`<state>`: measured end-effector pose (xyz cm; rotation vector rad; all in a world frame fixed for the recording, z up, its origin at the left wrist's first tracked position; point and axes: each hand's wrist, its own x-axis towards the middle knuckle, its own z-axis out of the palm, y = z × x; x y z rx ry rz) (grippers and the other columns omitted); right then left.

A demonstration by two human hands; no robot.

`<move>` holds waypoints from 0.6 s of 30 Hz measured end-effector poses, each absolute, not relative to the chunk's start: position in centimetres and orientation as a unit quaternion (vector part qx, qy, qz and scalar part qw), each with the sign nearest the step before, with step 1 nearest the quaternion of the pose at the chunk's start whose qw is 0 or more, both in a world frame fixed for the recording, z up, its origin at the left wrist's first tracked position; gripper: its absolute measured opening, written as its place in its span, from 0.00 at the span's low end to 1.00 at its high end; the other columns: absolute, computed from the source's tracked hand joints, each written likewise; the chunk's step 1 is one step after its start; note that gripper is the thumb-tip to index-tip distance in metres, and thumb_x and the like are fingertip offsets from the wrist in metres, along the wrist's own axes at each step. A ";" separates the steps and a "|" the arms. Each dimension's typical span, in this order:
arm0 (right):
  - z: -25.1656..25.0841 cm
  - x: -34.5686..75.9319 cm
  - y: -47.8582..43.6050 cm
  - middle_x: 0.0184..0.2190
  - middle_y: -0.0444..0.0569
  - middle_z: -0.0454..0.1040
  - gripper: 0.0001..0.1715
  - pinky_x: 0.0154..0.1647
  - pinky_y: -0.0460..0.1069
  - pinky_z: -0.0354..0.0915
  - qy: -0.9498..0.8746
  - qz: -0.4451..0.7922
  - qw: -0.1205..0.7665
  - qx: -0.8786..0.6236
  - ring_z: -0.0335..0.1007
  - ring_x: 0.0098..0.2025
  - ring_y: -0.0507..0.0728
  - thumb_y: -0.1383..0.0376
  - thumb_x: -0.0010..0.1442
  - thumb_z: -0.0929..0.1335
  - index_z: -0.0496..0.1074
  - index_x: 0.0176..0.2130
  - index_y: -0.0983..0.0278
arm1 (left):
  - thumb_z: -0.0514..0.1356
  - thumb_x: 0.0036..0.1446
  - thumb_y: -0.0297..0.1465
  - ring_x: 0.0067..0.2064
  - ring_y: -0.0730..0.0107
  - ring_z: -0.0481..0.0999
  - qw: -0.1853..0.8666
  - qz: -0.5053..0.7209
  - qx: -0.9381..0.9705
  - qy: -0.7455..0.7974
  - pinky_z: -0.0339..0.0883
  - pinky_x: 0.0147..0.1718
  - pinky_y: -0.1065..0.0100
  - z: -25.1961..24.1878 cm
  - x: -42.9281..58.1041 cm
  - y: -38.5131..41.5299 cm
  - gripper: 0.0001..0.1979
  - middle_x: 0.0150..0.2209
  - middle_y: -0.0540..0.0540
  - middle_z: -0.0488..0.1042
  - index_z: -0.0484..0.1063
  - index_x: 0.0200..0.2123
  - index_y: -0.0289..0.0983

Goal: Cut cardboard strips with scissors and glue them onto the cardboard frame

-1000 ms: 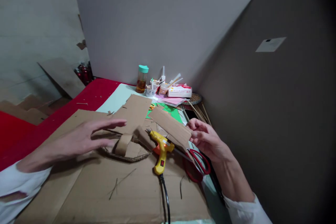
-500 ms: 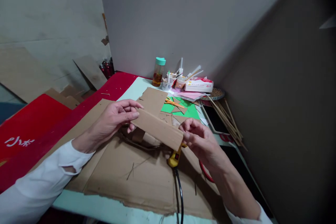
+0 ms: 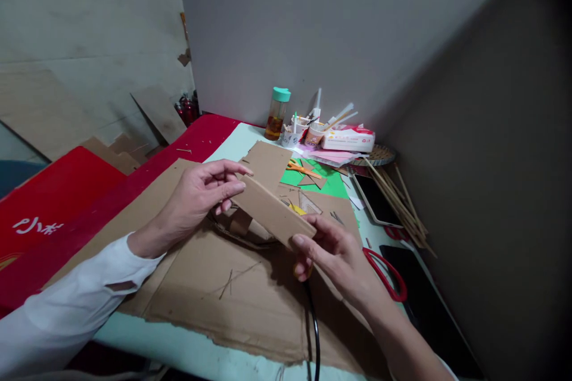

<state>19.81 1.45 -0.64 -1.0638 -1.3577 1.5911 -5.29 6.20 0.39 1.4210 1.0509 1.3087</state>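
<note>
Both my hands hold a flat rectangular cardboard strip (image 3: pixel 272 212) above the work table. My left hand (image 3: pixel 199 193) pinches its upper left end between thumb and fingers. My right hand (image 3: pixel 333 253) grips the lower right end, fingers curled around it. Under the strip lies a small cardboard piece with a woven rim (image 3: pixel 241 231). The yellow glue gun is mostly hidden behind my right hand; only its black cord (image 3: pixel 313 333) shows. All of this is over a big cardboard sheet (image 3: pixel 250 303).
Red-handled scissors (image 3: pixel 386 274) lie right of my right hand. Farther back are green paper (image 3: pixel 333 186), orange scissors (image 3: pixel 301 168), a bottle with a teal cap (image 3: pixel 277 113), cups of tools (image 3: pixel 308 131), a tissue pack (image 3: pixel 348 140), bamboo sticks (image 3: pixel 400 199) and a tablet (image 3: pixel 375 199).
My left hand, open over the table a second ago, has taken the strip's left end. The strip has come forward, turned flatter, and now covers the glue gun.
</note>
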 end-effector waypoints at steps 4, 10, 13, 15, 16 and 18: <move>-0.7 19.5 1.2 0.21 0.40 0.76 0.16 0.23 0.42 0.74 -0.517 0.632 0.404 -0.413 0.75 0.21 0.49 0.57 0.63 0.74 0.68 0.40 0.65 | 0.65 0.60 0.38 0.21 0.78 0.68 0.457 0.540 0.547 0.448 0.61 0.18 0.77 -0.1 -5.6 7.0 0.10 0.27 0.52 0.73 0.79 0.41 0.39; -0.9 19.5 1.0 0.33 0.46 0.79 0.16 0.23 0.42 0.74 -0.463 0.688 0.418 -0.371 0.79 0.25 0.50 0.58 0.61 0.74 0.69 0.41 0.65 | 0.67 0.57 0.36 0.20 0.79 0.62 0.422 0.519 0.564 0.484 0.52 0.17 0.77 -0.4 -6.1 7.1 0.09 0.21 0.53 0.69 0.77 0.29 0.36; -0.9 19.0 0.8 0.32 0.49 0.80 0.19 0.20 0.42 0.73 -0.436 0.724 0.401 -0.353 0.79 0.23 0.51 0.57 0.58 0.75 0.68 0.40 0.66 | 0.66 0.57 0.37 0.21 0.76 0.63 0.396 0.507 0.586 0.493 0.55 0.19 0.75 0.2 -5.9 6.4 0.10 0.21 0.54 0.68 0.76 0.28 0.38; -1.0 18.7 0.8 0.30 0.48 0.79 0.19 0.20 0.42 0.73 -0.424 0.734 0.400 -0.348 0.78 0.22 0.51 0.57 0.57 0.76 0.67 0.38 0.66 | 0.65 0.57 0.38 0.24 0.73 0.65 0.355 0.482 0.620 0.508 0.57 0.22 0.74 0.5 -5.9 6.2 0.09 0.23 0.53 0.69 0.76 0.29 0.39; -1.0 18.7 0.8 0.29 0.47 0.78 0.19 0.20 0.42 0.73 -0.420 0.735 0.402 -0.348 0.78 0.22 0.51 0.57 0.57 0.76 0.67 0.38 0.65 | 0.65 0.57 0.39 0.25 0.72 0.65 0.338 0.462 0.639 0.514 0.58 0.23 0.72 0.6 -5.9 6.3 0.10 0.24 0.52 0.70 0.76 0.28 0.39; -1.2 18.6 0.8 0.27 0.44 0.76 0.19 0.20 0.42 0.73 -0.415 0.733 0.411 -0.350 0.78 0.23 0.52 0.58 0.57 0.76 0.67 0.36 0.65 | 0.64 0.56 0.41 0.25 0.69 0.66 0.335 0.411 0.672 0.517 0.57 0.23 0.71 0.4 -6.0 6.5 0.15 0.22 0.51 0.70 0.74 0.22 0.39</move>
